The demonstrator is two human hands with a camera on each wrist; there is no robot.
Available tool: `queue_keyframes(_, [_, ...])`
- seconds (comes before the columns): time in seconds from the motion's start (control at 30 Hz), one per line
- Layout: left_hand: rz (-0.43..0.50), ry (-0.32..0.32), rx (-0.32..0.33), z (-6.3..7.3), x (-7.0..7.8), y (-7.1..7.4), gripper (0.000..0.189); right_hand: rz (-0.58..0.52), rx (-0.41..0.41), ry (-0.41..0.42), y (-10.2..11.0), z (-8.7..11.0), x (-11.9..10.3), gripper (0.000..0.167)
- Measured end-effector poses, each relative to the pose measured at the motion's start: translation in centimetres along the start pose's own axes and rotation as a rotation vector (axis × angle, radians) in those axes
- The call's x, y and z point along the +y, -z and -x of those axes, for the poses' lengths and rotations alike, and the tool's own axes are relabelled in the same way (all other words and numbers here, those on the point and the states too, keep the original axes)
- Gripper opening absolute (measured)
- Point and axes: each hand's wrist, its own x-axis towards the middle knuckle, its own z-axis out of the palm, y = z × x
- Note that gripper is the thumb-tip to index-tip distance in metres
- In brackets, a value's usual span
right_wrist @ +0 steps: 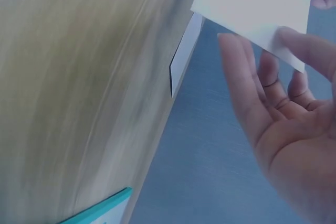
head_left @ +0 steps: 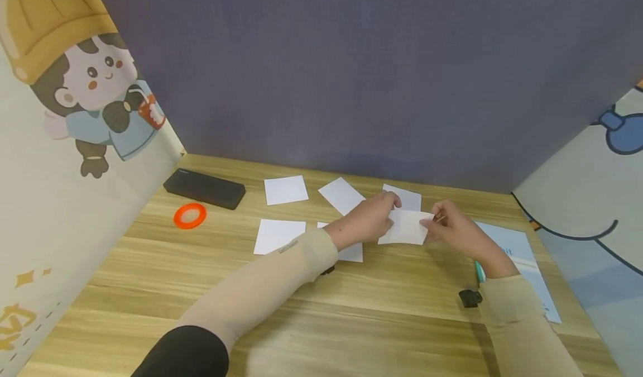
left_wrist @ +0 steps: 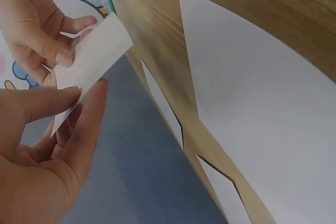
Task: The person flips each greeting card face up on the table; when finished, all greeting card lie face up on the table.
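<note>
Between the two hands a blank white card (head_left: 404, 228) is held up over the table. My left hand (head_left: 365, 218) pinches its left edge between thumb and fingers, as the left wrist view shows close up. At the card's right edge, my right hand (head_left: 454, 233) pinches with the thumb in front and fingers behind. Behind the held card a white card (head_left: 408, 198) lies on the table, partly covered from the head view. Another white card (head_left: 341, 195) lies just beyond the left hand, and one more card (head_left: 353, 252) is partly hidden under the left wrist.
Two further white cards, a back one (head_left: 286, 190) and a front one (head_left: 279, 236), lie to the left. A black case (head_left: 204, 188) and an orange tape ring (head_left: 190, 216) sit at the far left. A light blue booklet (head_left: 522, 271) lies by the right forearm. A dark partition (head_left: 351, 75) stands behind.
</note>
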Motion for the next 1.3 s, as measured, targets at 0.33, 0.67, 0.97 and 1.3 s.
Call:
queue_keyframes(0.33, [-0.076,-0.05,0.128,0.2,0.0,0.1,0.037,0.091,0.083,0.006,0.4,0.4,-0.4,0.04])
queue_keyframes(0.67, [-0.216,-0.205,0.235,0.9,-0.5,-0.2,0.031,0.168,0.165,-0.029,0.1,0.4,0.0,0.044])
queue_keyframes(0.97, [-0.377,-0.264,0.269,1.6,-0.4,-0.7,0.029,0.176,0.206,-0.019,-0.5,0.3,0.4,0.043])
queue_keyframes(1.3, [-0.587,-0.345,0.354,1.9,-0.3,-1.2,0.024,0.012,0.193,-0.05,-1.0,-0.1,1.3,0.052])
